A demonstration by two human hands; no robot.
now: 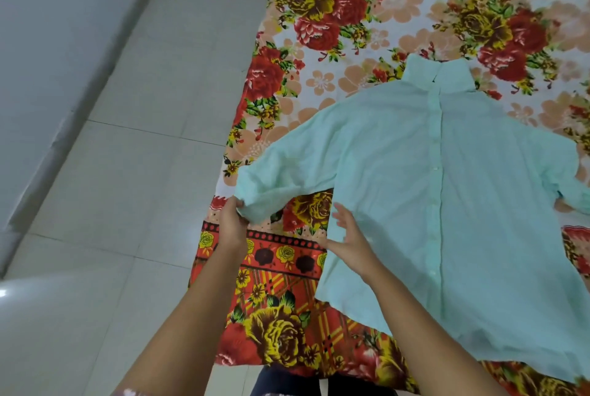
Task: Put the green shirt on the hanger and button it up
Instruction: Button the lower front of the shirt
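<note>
A pale green shirt [431, 191] lies spread flat on a floral bedsheet, collar at the far end, its button placket running down the middle and closed. My left hand [231, 226] pinches the cuff end of the shirt's left sleeve near the sheet's left edge. My right hand [349, 232] hovers with fingers spread over the shirt's left side seam, holding nothing. No hanger is in view. The right sleeve runs off the frame's right edge.
The floral bedsheet [351, 28] covers the right half of the view. Pale floor tiles [127, 172] lie to the left, bounded by a grey wall [48, 44]. Dark clothing of the person [287, 383] shows at the bottom edge.
</note>
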